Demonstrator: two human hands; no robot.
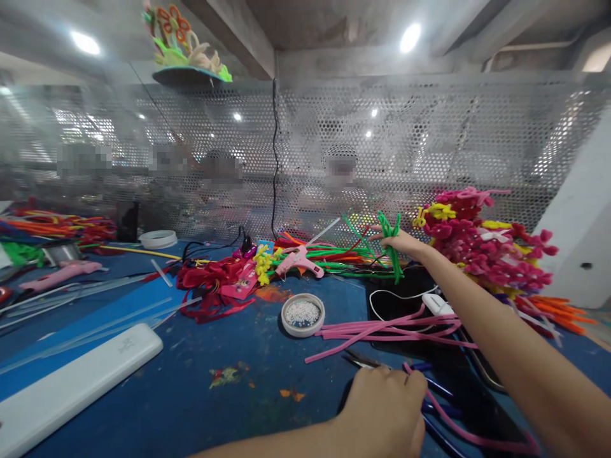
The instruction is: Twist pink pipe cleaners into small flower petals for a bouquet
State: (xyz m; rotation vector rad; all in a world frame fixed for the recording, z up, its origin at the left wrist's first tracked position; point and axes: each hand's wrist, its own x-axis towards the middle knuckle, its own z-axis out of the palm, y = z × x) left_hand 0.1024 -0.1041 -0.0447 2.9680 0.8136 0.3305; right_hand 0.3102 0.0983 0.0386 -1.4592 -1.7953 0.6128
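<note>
My right hand (403, 243) reaches far across the blue table (200, 375) and is closed on a bunch of green pipe cleaners (392, 245) lifted at the back. My left hand (386, 407) rests near the front edge, its fingers curled on a pink pipe cleaner (449, 423) that trails off to the right. Scissors (363, 360) lie just beyond its knuckles. A loose bundle of pink pipe cleaners (382, 331) lies between the two hands.
A round dish of white beads (302, 314), a pink glue gun (300, 262), red and yellow pipe-cleaner flowers (214, 277) and a heap of magenta flowers (482, 245) crowd the back. A white bar (76, 378) lies front left. A perforated metal screen (334, 127) closes the far side.
</note>
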